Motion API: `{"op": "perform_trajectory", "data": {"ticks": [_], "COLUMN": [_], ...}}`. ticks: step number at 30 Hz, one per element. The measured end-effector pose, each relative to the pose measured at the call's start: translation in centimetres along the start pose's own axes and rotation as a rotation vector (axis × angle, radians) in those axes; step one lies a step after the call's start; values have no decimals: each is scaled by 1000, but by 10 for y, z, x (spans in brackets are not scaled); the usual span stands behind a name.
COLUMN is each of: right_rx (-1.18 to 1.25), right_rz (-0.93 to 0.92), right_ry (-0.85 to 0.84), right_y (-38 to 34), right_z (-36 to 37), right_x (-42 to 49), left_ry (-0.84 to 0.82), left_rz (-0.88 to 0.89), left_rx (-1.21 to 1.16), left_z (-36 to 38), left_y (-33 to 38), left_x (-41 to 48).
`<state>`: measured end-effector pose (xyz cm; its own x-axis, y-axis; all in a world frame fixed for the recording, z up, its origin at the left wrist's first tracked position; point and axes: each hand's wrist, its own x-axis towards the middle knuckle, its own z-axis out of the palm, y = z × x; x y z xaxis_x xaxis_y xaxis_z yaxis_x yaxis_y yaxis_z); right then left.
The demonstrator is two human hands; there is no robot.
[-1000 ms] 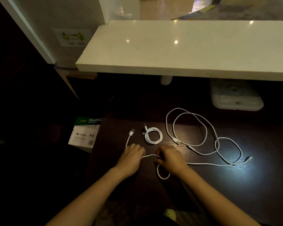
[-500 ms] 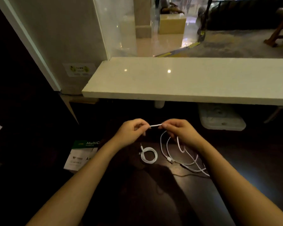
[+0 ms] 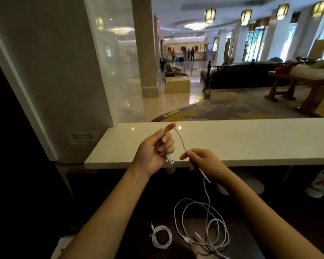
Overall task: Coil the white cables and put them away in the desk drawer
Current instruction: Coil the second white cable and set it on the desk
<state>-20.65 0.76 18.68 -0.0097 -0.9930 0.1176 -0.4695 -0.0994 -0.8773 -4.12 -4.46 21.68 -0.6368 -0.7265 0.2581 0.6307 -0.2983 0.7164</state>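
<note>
My left hand (image 3: 154,150) is raised, palm up, closed on the USB end of a long white cable (image 3: 206,195). The plug (image 3: 170,159) pokes out below its fingers. The cable arcs over my fingertip to my right hand (image 3: 204,162), which pinches it a little farther along. From there it hangs down to loose loops (image 3: 204,228) on the dark desk (image 3: 241,240). A short white cable (image 3: 161,237), coiled into a small ring, lies on the desk left of the loops. No drawer is in view.
A pale stone counter (image 3: 232,141) runs across just behind my hands, above the desk. A wall and glass panel (image 3: 108,71) rise at the left. A white bucket (image 3: 320,182) stands under the counter at the right. Beyond is a lobby with distant people.
Both hands lifted the long cable off the desk and up to counter height. My left hand turned palm up with the plug end, and a short arc of cable now spans the hands.
</note>
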Motion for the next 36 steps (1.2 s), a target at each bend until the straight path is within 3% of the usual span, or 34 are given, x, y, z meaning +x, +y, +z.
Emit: {"op": "perform_trajectory", "data": {"ticks": [5,9,18,21,23,26,30,36], "right_rx": [-124,-317,-810,-870,-890,-877,-733,-116], "right_rz": [4,-117,-278,-293,-328,-391,-343,-181], "right_ry": [-209,-192,-173,-171,-107,42,139,-77], "right_y": [9,-11,-31,-38,-45,-54,-45,-25], "right_z": [10,11,13,9,-3,-28,-47,-45], "right_x": [-22,-30,-31,-37,-36,-25,-15,-17], "left_ry": [135,235,160,173,99,-60,-117,-402], "left_rz": [124,125,59,-42,-166,-312,-318,-389], "left_rx": [44,252,886,1155,1234,1107,618,23], "left_z": [2,-3,3,-1,-4,-5,-12,-12], "left_y": [7,-4,-21,-22,-23,-24,-21,-14], "left_x": [20,22,21,19,14,-1,-14,-23]}}
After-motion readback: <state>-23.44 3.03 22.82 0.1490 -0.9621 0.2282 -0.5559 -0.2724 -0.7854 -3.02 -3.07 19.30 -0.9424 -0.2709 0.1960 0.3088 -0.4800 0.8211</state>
